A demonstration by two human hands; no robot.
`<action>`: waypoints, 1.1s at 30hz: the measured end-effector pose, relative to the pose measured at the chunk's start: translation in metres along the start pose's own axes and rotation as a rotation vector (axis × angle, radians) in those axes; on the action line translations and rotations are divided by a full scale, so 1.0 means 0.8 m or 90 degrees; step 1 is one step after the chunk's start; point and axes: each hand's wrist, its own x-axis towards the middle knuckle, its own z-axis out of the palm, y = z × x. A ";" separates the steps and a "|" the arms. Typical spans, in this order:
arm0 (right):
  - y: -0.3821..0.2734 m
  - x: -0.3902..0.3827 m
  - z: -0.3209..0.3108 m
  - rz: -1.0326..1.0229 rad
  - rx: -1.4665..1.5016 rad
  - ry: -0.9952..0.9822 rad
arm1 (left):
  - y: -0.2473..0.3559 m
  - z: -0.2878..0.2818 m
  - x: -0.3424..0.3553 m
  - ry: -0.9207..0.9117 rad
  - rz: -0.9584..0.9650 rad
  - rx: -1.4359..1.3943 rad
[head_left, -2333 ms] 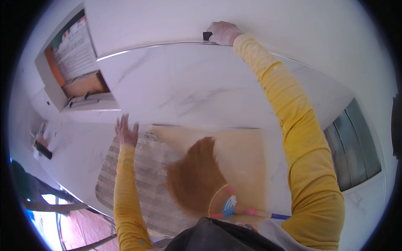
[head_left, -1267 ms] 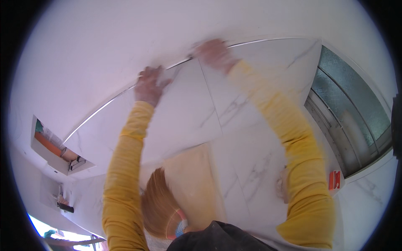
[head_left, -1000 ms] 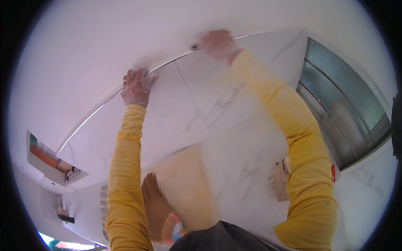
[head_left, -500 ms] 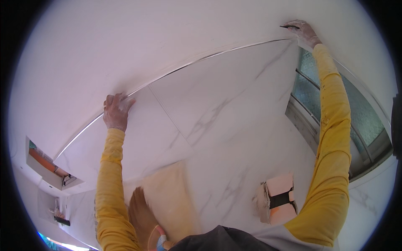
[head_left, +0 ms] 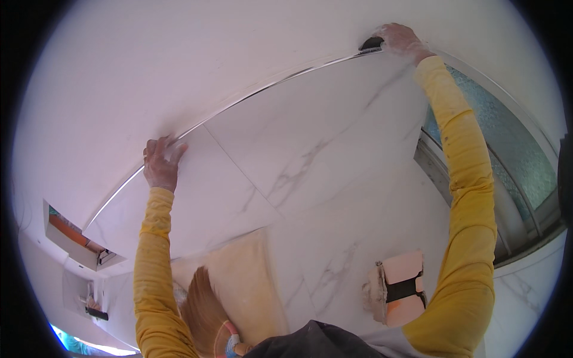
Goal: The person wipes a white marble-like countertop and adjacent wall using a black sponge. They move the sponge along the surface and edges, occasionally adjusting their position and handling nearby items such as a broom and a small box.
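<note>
Two bare hands in view, dusted whitish, yellow sleeves to the wrists, both at a thin shiny strip (head_left: 256, 92) where plain white wall (head_left: 239, 42) meets marble-patterned tile (head_left: 340, 137).

Left hand (head_left: 160, 164): fingers half bent over the strip, thumb spread away to the right; no object seen in the grasp. Fingertip contact partly hidden, so pressure cannot be told.

Right hand (head_left: 399, 39): fingers closed around a dark block (head_left: 372, 44), which projects to the left of them. Lower edge of block lies at the strip, near its right end. Far side of the grip not visible.

Strip runs in a curve (lens bend) from below-left of the left fingers, under them, and up to the block. Tile seam slants down and right from just beside the left thumb.

Well below the left fingers: broom (head_left: 204, 307), bristles fanned upward, in front of a beige sheet (head_left: 256, 277). Well below the right fingers: rough-edged cut-out (head_left: 403, 289), pinkish pieces with a dark gap between. Below and right of the right fingers: window (head_left: 525, 161) with textured panes, partly behind the forearm.
</note>
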 end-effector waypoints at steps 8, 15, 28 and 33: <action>-0.057 -0.006 -0.008 -0.051 0.081 0.078 | 0.011 0.003 0.004 -0.004 -0.021 -0.014; -0.379 0.017 -0.088 -0.272 0.094 0.087 | -0.002 -0.005 0.004 -0.018 -0.003 0.019; -0.070 -0.009 0.016 -0.111 0.134 0.178 | 0.015 -0.003 0.003 -0.011 -0.032 0.001; -0.380 0.005 -0.046 -0.191 0.090 0.184 | 0.005 -0.003 0.000 -0.039 -0.032 0.007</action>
